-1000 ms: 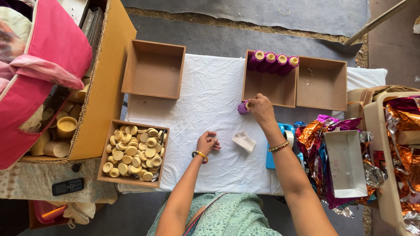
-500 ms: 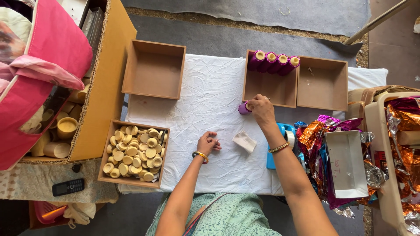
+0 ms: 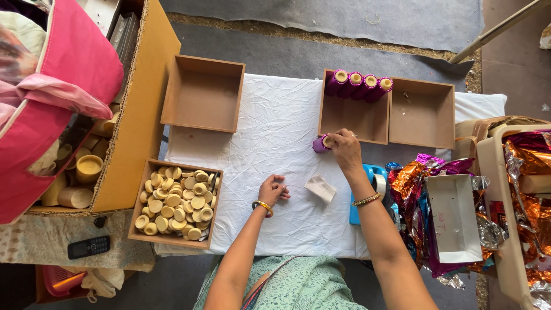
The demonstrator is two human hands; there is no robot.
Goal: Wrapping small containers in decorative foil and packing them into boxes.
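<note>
My right hand (image 3: pixel 344 150) grips a purple foil-wrapped cylinder (image 3: pixel 318 144) on the white cloth (image 3: pixel 275 126), just in front of a brown box (image 3: pixel 354 117) whose far wall is lined with several purple wrapped cylinders (image 3: pixel 359 85). My left hand (image 3: pixel 272 190) rests on the cloth nearer to me, fingers curled; whether it holds anything small is unclear. A small white folded piece (image 3: pixel 320 188) lies between my hands. A tray of several tan round caps (image 3: pixel 177 202) sits to the left of my left hand.
Two empty brown boxes (image 3: pixel 202 93) (image 3: pixel 422 113) stand at the back. A large cardboard carton (image 3: pixel 135 109) with tan cylinders and a pink bag (image 3: pixel 63 97) is at left. Shiny foil sheets (image 3: pixel 419 189), a white tray (image 3: pixel 453 218) and a blue tape dispenser (image 3: pixel 367 183) lie at right. A phone (image 3: pixel 88 247) lies lower left.
</note>
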